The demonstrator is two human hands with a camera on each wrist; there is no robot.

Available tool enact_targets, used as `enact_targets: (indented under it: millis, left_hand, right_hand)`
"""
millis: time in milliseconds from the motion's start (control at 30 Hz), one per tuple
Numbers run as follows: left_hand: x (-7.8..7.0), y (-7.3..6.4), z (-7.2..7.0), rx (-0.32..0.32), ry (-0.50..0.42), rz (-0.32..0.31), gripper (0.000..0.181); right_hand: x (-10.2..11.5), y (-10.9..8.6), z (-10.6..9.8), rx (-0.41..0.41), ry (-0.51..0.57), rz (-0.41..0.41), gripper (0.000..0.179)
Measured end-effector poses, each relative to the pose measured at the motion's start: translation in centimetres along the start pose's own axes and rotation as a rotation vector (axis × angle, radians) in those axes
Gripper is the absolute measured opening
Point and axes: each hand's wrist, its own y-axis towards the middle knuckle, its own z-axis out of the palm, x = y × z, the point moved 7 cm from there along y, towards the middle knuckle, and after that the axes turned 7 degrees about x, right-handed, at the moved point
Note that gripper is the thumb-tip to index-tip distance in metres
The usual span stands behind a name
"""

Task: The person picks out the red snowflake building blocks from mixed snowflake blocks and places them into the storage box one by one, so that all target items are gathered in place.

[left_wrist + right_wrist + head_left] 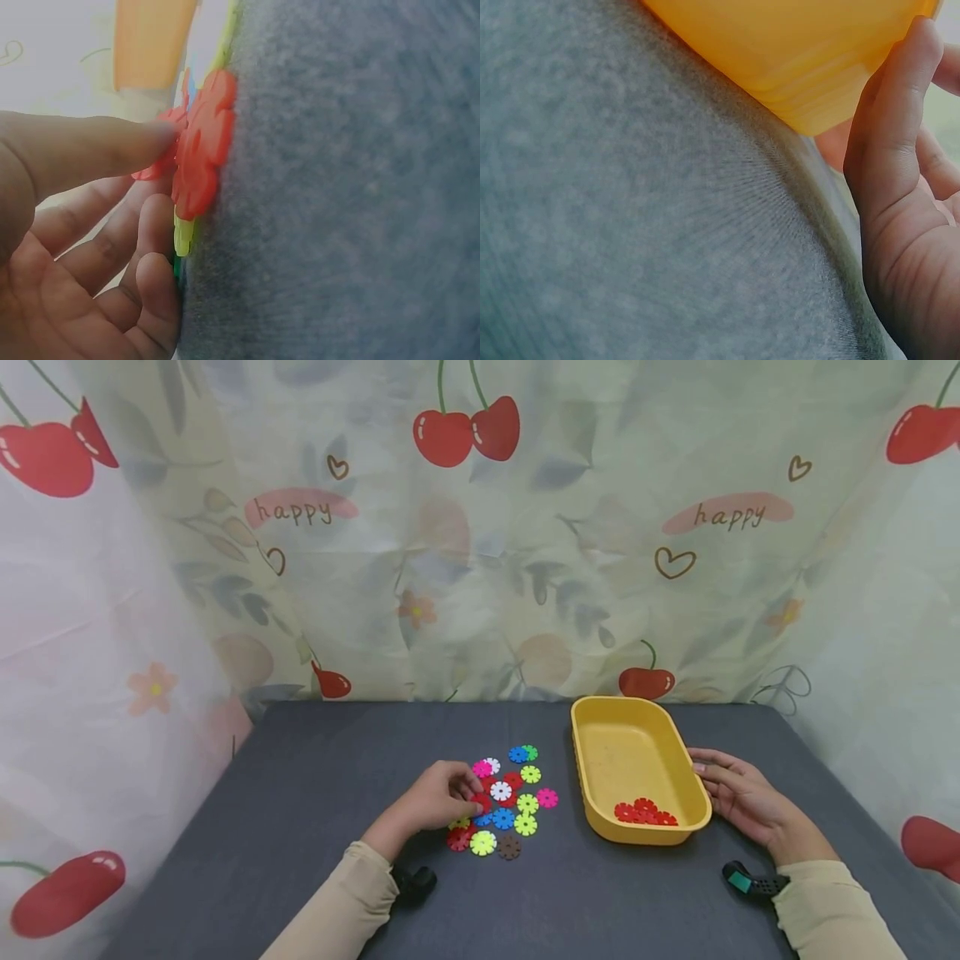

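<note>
My left hand [442, 795] is at the left side of a loose cluster of coloured plastic snowflake discs. Between its thumb and fingers it pinches a red snowflake disc [154, 161]; another red disc [204, 146] lies just beside the thumb. White [501, 791], blue [503, 818], yellow-green [483, 842], pink [547, 797] and brown [509, 847] discs lie around it, some overlapping. To the right stands a yellow plastic basket [588, 777] with several red discs [645, 812] at its near end. My right hand [750, 797] touches the basket's right side with extended fingers.
A dark grey cloth covers the table [315, 793]. Behind it hangs a curtain [480, 635] printed with cherries and leaves, which also runs along both sides. Dark bands circle both wrists, the right one a black strap [757, 883].
</note>
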Motion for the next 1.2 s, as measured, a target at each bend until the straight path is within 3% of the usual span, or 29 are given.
enact_targets:
  millis: [333, 633, 967, 1200]
  left_hand:
    - [-0.1, -0.1, -0.1, -0.034, -0.041, 0.005, 0.011]
    - [-1.4, 0.1, 0.2, -0.067, -0.115, 0.081, 0.012]
    - [-3.2, 1.6, 1.7, -0.113, -0.32, -0.003, 0.016]
    - [-5.2, 3.4, 3.4, -0.082, -0.534, 0.025, 0.02]
  right_hand:
    - [0.3, 0.4, 0.0, -0.031, -0.018, 0.026, 0.03]
    - [0.3, 0.5, 0.2, -0.004, -0.011, 0.026, 0.03]
    - [-0.3, 0.4, 0.1, -0.018, -0.019, 0.045, 0.029]
    - [-0.3, 0.3, 0.3, -0.005, -0.008, 0.03, 0.031]
